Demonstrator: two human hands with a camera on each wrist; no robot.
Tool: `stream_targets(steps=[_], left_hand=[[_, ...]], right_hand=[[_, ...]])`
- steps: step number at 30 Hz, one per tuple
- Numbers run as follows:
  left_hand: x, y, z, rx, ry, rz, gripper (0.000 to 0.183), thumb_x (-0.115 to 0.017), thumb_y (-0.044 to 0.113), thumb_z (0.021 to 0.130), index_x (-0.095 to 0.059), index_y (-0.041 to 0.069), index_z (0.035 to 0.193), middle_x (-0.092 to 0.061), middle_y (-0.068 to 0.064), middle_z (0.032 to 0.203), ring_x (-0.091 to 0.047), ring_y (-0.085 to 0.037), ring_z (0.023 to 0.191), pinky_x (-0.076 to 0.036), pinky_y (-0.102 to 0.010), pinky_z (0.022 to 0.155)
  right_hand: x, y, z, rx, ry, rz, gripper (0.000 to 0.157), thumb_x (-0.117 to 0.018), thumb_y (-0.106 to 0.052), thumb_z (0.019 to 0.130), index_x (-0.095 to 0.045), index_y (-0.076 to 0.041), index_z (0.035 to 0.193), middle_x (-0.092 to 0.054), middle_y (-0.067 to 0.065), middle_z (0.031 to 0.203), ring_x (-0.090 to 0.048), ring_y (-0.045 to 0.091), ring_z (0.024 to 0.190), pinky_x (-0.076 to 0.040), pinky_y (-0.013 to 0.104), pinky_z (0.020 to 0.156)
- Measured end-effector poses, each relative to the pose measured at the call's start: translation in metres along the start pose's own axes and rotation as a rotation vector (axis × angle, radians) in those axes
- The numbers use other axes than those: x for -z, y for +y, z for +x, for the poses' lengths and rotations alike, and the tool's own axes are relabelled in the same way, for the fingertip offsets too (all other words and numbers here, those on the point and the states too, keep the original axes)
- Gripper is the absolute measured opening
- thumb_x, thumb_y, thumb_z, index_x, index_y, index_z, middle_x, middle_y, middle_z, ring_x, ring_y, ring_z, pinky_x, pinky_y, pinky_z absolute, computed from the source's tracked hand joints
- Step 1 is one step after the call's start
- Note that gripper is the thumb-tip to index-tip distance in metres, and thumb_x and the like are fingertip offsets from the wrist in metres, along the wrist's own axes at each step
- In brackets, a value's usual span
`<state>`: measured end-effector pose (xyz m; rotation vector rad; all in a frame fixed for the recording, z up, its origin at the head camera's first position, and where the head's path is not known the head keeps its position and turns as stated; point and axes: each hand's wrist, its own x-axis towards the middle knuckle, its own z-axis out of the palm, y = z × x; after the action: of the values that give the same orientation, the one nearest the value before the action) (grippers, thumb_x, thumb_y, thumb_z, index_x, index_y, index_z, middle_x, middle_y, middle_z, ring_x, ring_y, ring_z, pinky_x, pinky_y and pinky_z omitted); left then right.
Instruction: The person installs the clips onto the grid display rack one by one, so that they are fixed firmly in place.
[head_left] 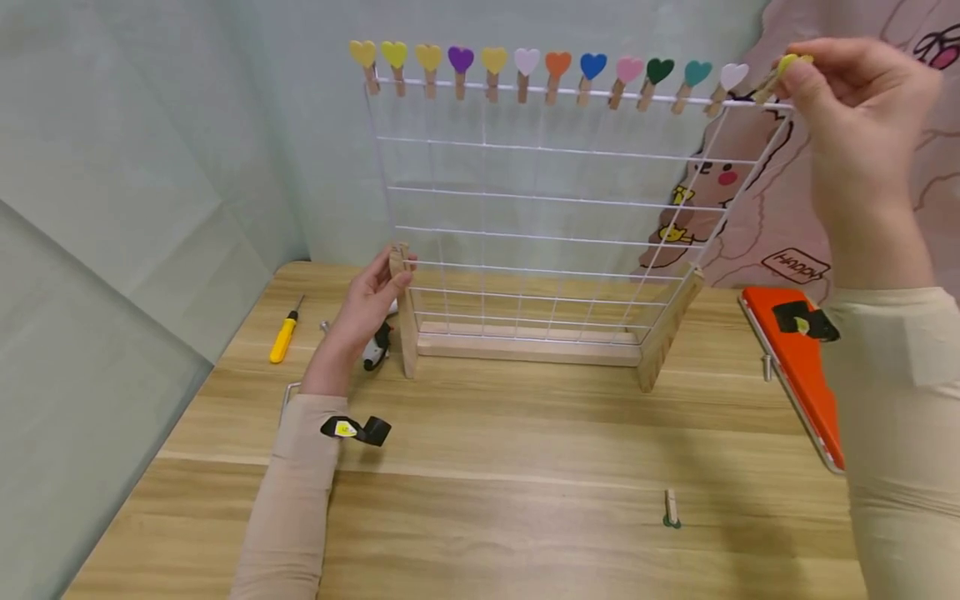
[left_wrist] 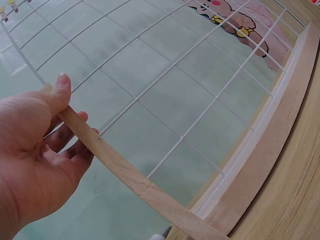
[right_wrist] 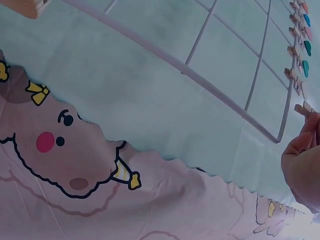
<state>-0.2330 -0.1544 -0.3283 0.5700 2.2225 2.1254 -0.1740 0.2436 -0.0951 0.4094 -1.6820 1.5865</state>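
A white wire grid (head_left: pixel 555 200) stands upright in a wooden base (head_left: pixel 525 348) with a post at each side. Along its top wire sits a row of small wooden clothespins with coloured hearts, among them a blue one (head_left: pixel 593 67) and a white one (head_left: pixel 733 77). At the top right corner my right hand (head_left: pixel 862 92) pinches a clothespin with a yellow heart (head_left: pixel 787 63), its wooden end right at the top wire. My left hand (head_left: pixel 369 298) grips the upper end of the left wooden post (left_wrist: pixel 120 160), thumb on one side and fingers on the other.
A loose clothespin (head_left: pixel 671 508) lies on the table's front right. Left of the base are a yellow screwdriver (head_left: pixel 284 333) and a glue gun (head_left: pixel 377 348). An orange case (head_left: pixel 795 367) with a metal bolt (head_left: pixel 767 367) beside it lies at right. A pink cartoon cloth (head_left: pixel 892 200) hangs behind.
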Motion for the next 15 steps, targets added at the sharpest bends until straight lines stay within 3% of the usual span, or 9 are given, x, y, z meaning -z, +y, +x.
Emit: stream_targets(steps=[10, 15], left_hand=[[-0.001, -0.001, 0.000, 0.004, 0.004, 0.000, 0.054, -0.049, 0.032, 0.087, -0.026, 0.030, 0.135, -0.037, -0.005, 0.134, -0.034, -0.015, 0.123, -0.027, -0.037, 0.102], [0.000, -0.002, 0.000, 0.000, -0.001, 0.000, 0.052, -0.048, 0.031, 0.087, -0.027, 0.029, 0.135, -0.038, -0.004, 0.133, -0.035, -0.014, 0.122, -0.027, -0.037, 0.102]], right_hand=[[0.002, 0.000, 0.009, -0.139, -0.026, -0.060, 0.025, -0.072, -0.010, 0.066, -0.066, 0.006, 0.084, -0.062, 0.011, 0.082, -0.055, 0.016, 0.067, -0.047, 0.016, 0.068], [0.005, -0.003, 0.011, -0.175, -0.053, -0.207, 0.029, -0.071, -0.017, 0.066, -0.068, 0.002, 0.087, -0.063, 0.004, 0.081, -0.054, 0.012, 0.067, -0.044, 0.015, 0.070]])
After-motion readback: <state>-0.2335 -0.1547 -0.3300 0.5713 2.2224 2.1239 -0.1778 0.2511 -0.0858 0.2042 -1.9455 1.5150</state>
